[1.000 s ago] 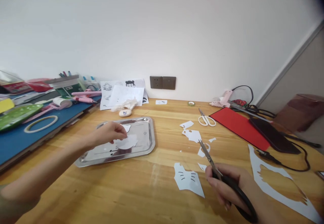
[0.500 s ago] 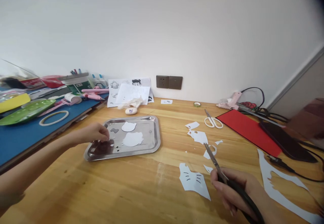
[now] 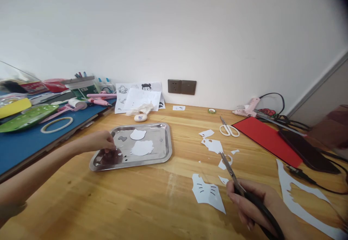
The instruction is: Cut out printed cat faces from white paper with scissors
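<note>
My left hand [image 3: 104, 142] is over the left part of a shiny metal tray [image 3: 168, 153], its fingertips pinched together and pointing down; anything between them is too small to make out. In the tray lie a white paper cat-head cutout [image 3: 138, 134], a larger white cutout [image 3: 141, 148], a grey bow piece [image 3: 122, 138] and tiny dark bits [image 3: 126, 159]. My right hand [image 3: 255, 200] grips black-handled scissors [image 3: 231, 173], blades nearly closed and aimed away from me. Left of it lies a paper piece with whisker lines [image 3: 208, 193]. Beyond the blade tips are white paper scraps [image 3: 214, 146].
White-handled scissors [image 3: 229, 128], a red sheet [image 3: 266, 137], a dark phone-like slab [image 3: 307, 151] and a pink glue gun [image 3: 251, 106] lie at right. A blue mat [image 3: 16, 146] at left bears a tape ring [image 3: 57, 125] and a green tray [image 3: 29, 118]. Printed sheets [image 3: 143, 97] lean on the wall.
My left hand stays over the tray's left side with only a slight shift of the fingers. The right hand and scissors look unmoved. The view has tilted very slightly.
</note>
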`<act>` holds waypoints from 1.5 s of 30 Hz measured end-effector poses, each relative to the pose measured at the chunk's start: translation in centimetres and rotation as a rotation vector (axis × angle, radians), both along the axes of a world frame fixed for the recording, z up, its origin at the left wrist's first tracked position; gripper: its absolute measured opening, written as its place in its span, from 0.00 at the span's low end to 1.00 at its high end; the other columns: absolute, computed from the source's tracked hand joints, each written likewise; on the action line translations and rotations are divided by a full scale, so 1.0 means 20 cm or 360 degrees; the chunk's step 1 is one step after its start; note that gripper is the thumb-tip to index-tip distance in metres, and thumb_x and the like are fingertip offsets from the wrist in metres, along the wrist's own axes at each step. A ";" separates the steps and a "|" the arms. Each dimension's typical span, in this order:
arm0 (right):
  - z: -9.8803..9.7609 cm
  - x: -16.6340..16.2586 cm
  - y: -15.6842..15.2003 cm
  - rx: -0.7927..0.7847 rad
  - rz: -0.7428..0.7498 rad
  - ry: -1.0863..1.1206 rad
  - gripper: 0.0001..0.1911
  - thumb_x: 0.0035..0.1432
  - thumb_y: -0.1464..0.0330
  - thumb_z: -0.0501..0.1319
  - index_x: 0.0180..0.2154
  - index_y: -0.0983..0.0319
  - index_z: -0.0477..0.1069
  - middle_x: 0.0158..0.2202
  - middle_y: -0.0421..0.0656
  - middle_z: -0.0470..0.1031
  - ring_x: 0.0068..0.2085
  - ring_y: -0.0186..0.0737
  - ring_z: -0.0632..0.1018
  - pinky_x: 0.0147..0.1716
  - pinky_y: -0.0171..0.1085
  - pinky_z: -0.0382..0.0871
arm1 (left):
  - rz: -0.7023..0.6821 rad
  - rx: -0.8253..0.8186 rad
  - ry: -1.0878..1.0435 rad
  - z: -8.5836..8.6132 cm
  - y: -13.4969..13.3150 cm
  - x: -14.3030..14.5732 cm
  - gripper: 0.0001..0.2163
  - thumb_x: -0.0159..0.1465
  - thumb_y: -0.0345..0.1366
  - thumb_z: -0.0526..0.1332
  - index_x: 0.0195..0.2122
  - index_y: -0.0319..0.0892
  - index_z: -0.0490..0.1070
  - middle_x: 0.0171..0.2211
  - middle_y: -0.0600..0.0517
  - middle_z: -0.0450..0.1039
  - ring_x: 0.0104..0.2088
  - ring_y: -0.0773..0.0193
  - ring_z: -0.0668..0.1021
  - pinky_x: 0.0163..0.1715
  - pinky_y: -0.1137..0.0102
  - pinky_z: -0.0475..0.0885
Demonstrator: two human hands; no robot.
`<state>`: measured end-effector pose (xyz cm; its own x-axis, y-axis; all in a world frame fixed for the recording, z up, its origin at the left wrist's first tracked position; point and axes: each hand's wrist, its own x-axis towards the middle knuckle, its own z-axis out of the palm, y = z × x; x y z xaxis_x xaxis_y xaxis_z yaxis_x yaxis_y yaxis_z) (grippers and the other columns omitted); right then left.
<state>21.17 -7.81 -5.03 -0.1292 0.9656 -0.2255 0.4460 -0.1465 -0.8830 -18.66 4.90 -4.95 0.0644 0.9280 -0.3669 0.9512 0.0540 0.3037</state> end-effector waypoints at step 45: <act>-0.04 0.11 0.05 0.0159 -0.0467 0.0376 0.10 0.44 0.62 0.61 0.27 0.62 0.68 0.14 0.34 0.64 0.18 0.33 0.65 0.18 0.31 0.58 | -0.0625 -0.0211 -0.1101 -0.19 -0.17 1.22 0.21 0.39 0.32 0.66 0.38 0.44 0.67 0.24 0.56 0.68 0.26 0.64 0.70 0.23 0.73 0.60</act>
